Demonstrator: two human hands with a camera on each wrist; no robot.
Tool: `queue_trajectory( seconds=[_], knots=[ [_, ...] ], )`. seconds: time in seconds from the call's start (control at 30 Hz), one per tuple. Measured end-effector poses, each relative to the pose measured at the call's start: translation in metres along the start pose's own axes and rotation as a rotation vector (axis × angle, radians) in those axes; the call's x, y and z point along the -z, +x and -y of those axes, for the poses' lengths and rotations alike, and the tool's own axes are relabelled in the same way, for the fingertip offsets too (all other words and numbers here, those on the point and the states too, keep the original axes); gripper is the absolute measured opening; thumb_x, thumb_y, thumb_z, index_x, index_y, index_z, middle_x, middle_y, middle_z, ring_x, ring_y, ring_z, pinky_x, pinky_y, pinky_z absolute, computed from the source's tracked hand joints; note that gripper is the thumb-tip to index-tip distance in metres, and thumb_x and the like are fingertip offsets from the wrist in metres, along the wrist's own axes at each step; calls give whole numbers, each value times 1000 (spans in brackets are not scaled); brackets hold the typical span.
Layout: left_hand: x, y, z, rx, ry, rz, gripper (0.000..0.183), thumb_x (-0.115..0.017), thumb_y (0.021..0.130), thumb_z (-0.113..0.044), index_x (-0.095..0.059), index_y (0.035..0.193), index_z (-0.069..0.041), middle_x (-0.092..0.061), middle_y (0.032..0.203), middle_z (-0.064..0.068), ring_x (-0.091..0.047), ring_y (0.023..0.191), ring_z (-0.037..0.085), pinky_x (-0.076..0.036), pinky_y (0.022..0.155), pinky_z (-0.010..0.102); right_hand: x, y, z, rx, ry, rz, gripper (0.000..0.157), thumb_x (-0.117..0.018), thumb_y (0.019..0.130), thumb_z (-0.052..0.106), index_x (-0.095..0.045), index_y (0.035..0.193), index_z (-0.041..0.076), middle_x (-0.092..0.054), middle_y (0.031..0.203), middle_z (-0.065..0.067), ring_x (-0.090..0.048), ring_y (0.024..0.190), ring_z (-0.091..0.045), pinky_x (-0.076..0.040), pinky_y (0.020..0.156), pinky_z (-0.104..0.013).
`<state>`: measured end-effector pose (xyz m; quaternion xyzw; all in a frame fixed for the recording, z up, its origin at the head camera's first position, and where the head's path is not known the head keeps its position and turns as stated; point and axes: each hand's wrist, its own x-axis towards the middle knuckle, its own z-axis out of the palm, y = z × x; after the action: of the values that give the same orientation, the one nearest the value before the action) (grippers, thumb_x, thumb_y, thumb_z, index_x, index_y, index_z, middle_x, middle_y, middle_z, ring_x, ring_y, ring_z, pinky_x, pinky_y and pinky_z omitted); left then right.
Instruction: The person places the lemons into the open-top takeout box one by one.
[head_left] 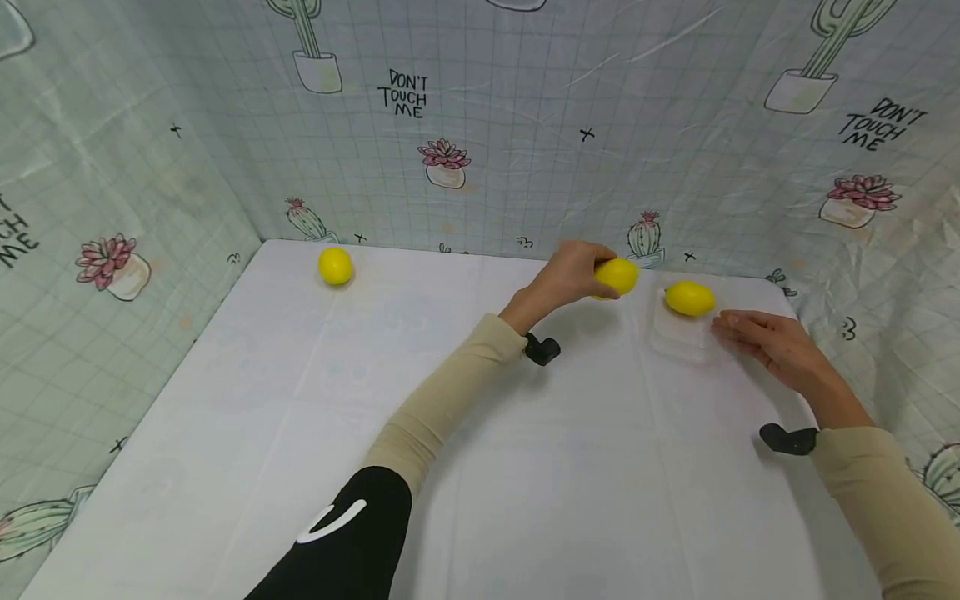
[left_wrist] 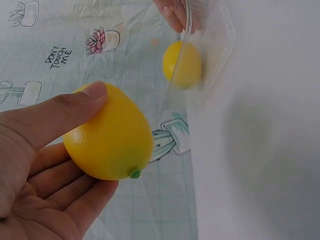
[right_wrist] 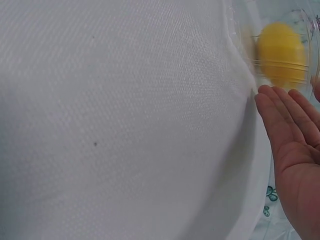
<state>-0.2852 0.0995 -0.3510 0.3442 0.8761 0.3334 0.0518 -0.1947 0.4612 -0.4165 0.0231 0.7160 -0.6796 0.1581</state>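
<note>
In the head view my left hand (head_left: 564, 277) holds a yellow lemon (head_left: 619, 276) above the table, left of a clear plastic container (head_left: 678, 348). The left wrist view shows the thumb and fingers around this lemon (left_wrist: 112, 137), its green tip visible. A second lemon (head_left: 690, 298) lies inside the container, seen through the clear wall in both wrist views. At the container's right side is my right hand (head_left: 780, 350), its fingers extended and fingertips close to the wall; whether they touch it, I cannot tell. Nothing is gripped by that hand.
A third lemon (head_left: 335, 266) rests at the far left of the white table (head_left: 480, 467). Behind and beside the table hangs a cloth (head_left: 510, 167) printed with cacti and words. A black strap piece (head_left: 542, 349) sticks out at the left wrist.
</note>
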Motion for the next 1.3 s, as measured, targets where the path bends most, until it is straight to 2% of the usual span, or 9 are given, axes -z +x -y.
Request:
queue_trajectory(
  seconds=[0.17, 0.57, 0.7, 0.77, 0.87, 0.97, 1.07, 1.17, 1.3],
  knots=[
    [-14, 14, -14, -21, 34, 41, 59, -85, 85, -26, -64, 136, -5, -69, 127, 5, -60, 102, 15, -46, 90, 15, -3, 3, 3, -32, -61, -27, 72, -58, 105, 24, -20, 155, -12, -69, 119, 18, -65, 111, 3, -53, 91, -17],
    [-42, 59, -51, -119, 211, 212, 49, -82, 88, -30, -67, 131, -11, -69, 123, -1, -58, 103, 10, -44, 90, 13, -2, 9, 9, -36, -225, -23, 72, -56, 105, 31, -26, 155, -11, -65, 121, 23, -62, 114, 6, -52, 94, -18],
    [-52, 73, -61, -97, 245, 282, 44, -82, 88, -28, -68, 126, -12, -67, 118, -3, -54, 100, 10, -44, 88, 13, 0, 12, 9, -31, -228, -18, 69, -56, 105, 30, -29, 154, -11, -67, 121, 21, -63, 114, 5, -53, 94, -18],
    [-57, 79, -67, -83, 265, 315, 43, -83, 87, -26, -69, 125, -12, -66, 118, -4, -53, 101, 10, -44, 88, 14, 1, 12, 9, -24, -219, -19, 59, -57, 105, 30, -41, 153, -1, -68, 119, 20, -64, 112, 4, -54, 92, -18],
    [-65, 88, -76, -61, 307, 359, 42, -85, 85, -23, -69, 123, -13, -65, 117, -5, -52, 103, 10, -44, 89, 14, 4, 14, 10, -15, -163, -13, 32, -59, 104, 26, -63, 134, 18, -70, 114, 18, -66, 107, 2, -55, 89, -20],
    [-73, 95, -84, -36, 333, 406, 43, -85, 85, -20, -67, 123, -13, -64, 119, -5, -54, 106, 9, -45, 90, 15, 6, 15, 9, -6, -136, -5, 16, -60, 104, 24, -69, 116, 29, -69, 112, 20, -67, 104, 2, -56, 88, -20],
    [-78, 99, -88, 45, 353, 438, 46, -83, 86, -19, -61, 127, -15, -61, 122, -6, -55, 110, 7, -45, 93, 14, 6, 17, 7, 3, -165, -7, 30, -58, 104, 26, -64, 133, 17, -68, 115, 21, -66, 107, 3, -55, 90, -20],
    [-80, 101, -89, 123, 366, 439, 48, -81, 88, -20, -56, 129, -18, -58, 124, -8, -53, 111, 5, -44, 96, 13, 4, 18, 7, 10, -218, -7, 57, -56, 105, 29, -42, 152, -1, -65, 118, 24, -63, 112, 5, -53, 93, -18],
    [-80, 104, -87, 170, 355, 422, 48, -78, 91, -24, -54, 133, -20, -55, 129, -9, -50, 116, 4, -42, 98, 13, 2, 20, 8, -7, -254, 5, 71, -54, 106, 34, -29, 154, -11, -62, 120, 27, -60, 112, 9, -51, 93, -15]
  ],
)
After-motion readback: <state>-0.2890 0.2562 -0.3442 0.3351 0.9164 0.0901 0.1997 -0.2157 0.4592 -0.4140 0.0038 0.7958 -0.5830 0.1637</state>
